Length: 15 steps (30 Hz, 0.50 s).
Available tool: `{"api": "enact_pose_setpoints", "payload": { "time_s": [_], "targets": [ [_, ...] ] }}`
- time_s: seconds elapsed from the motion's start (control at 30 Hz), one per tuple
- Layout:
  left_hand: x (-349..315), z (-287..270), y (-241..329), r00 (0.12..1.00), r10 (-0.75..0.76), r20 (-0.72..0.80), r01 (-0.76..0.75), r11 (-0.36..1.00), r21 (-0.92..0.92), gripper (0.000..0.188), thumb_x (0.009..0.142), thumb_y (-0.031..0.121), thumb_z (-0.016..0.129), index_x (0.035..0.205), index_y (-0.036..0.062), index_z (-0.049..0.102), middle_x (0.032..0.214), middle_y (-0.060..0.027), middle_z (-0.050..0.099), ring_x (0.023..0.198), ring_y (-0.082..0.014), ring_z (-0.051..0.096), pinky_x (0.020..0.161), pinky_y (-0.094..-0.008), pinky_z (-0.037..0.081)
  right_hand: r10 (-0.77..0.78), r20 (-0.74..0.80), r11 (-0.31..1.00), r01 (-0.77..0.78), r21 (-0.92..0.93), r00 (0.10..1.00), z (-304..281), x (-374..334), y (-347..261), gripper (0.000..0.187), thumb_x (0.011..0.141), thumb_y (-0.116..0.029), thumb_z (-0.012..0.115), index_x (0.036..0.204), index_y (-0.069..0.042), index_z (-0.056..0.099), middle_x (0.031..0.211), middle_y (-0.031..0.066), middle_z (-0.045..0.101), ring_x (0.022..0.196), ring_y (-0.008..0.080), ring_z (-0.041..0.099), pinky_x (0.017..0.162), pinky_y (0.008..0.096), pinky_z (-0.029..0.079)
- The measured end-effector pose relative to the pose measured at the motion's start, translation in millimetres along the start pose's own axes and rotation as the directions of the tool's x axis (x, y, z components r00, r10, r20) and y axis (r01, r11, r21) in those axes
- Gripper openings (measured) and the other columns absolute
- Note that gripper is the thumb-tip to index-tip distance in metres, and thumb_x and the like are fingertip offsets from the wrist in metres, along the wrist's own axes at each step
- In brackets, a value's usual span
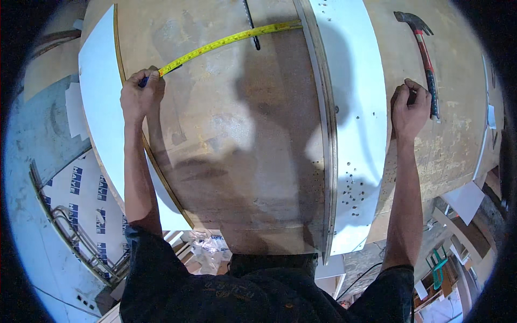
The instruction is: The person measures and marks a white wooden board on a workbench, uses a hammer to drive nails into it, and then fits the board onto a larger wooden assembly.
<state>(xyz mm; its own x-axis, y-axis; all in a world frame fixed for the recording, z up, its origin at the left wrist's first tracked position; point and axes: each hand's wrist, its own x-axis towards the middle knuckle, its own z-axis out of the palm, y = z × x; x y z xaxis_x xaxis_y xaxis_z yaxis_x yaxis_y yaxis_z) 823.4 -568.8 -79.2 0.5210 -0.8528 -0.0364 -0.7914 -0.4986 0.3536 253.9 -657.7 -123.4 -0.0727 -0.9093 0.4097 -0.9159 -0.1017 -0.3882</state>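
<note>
Tape measure [231,40] lies drawn out across the far part of the brown wooden worktop [226,177], its yellow blade running from the left hand to the layered edge of the long rail [323,118] on the right. The left hand [141,94] is closed round the case, of which only a bit of blue shows, beside the dark edge of the left white panel [99,86]. The right hand [412,110] has its fingers curled in beyond the right white strip [361,145], just beside the claw hammer [423,51]; whether it pinches something small, I cannot tell. For a true reading of the span, I would judge, the blade should be square to both edges, with its end firm against the rail and no sag; the lens bends lines, so its curve here may not be real. A slim black rod [251,24] lies across the blade's line, and sliding it aside would let the tape sit flat. Bare worktop stretches from the tape toward the body, leaving room to draw the case nearer, bounded by the panel edge and the rail. On the right, the hammer's handle takes up the space beside the fingers, so that arm has better room toward the body.
</note>
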Motion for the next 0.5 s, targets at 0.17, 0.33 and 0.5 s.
{"api": "enact_pose_setpoints", "payload": {
  "time_s": [0.17, 0.33, 0.5],
  "targets": [
    [3.3, 0.4, -11.7, 0.999, 0.006, 0.036, -0.006, 1.000, -0.001, 0.034, 0.089, 0.043, 0.068, 0.102, 0.0132, 0.075, 0.089, -0.0101, 0.074, 0.082, -0.0235, 0.070, 0.077, -0.0343, 0.053, 0.050, 0.046, 0.998, -0.052, 0.032, 0.998, -0.3, -0.5, -0.9, 0.021, 0.089, -0.019, 0.063, 0.102, -0.004, 0.068, 0.102, 0.0153, 0.065, 0.096, 0.0320, 0.062, 0.084, 0.0412, 0.050],
    [0.7, 0.9, -6.3, 0.999, 0.012, 0.035, -0.011, 1.000, -0.024, 0.035, 0.088, 0.043, 0.069, 0.102, 0.0118, 0.076, 0.088, -0.0100, 0.074, 0.081, -0.0228, 0.070, 0.076, -0.0338, 0.053, 0.055, 0.037, 0.997, -0.057, 0.047, 0.998, -2.1, -0.9, -5.2, 0.021, 0.089, -0.018, 0.063, 0.102, -0.003, 0.068, 0.101, 0.0157, 0.064, 0.095, 0.0326, 0.062, 0.084, 0.0414, 0.050],
    [2.5, 3.3, -17.8, 0.999, 0.031, -0.026, -0.031, 1.000, 0.002, 0.037, 0.088, 0.044, 0.069, 0.104, 0.0115, 0.076, 0.092, -0.0118, 0.074, 0.086, -0.0265, 0.071, 0.079, -0.0357, 0.053, 0.036, 0.029, 0.998, -0.038, 0.050, 0.999, 0.8, -0.6, -2.3, 0.021, 0.089, -0.018, 0.062, 0.101, -0.002, 0.069, 0.101, 0.0162, 0.063, 0.093, 0.0327, 0.063, 0.083, 0.0412, 0.051]
  ]
}}
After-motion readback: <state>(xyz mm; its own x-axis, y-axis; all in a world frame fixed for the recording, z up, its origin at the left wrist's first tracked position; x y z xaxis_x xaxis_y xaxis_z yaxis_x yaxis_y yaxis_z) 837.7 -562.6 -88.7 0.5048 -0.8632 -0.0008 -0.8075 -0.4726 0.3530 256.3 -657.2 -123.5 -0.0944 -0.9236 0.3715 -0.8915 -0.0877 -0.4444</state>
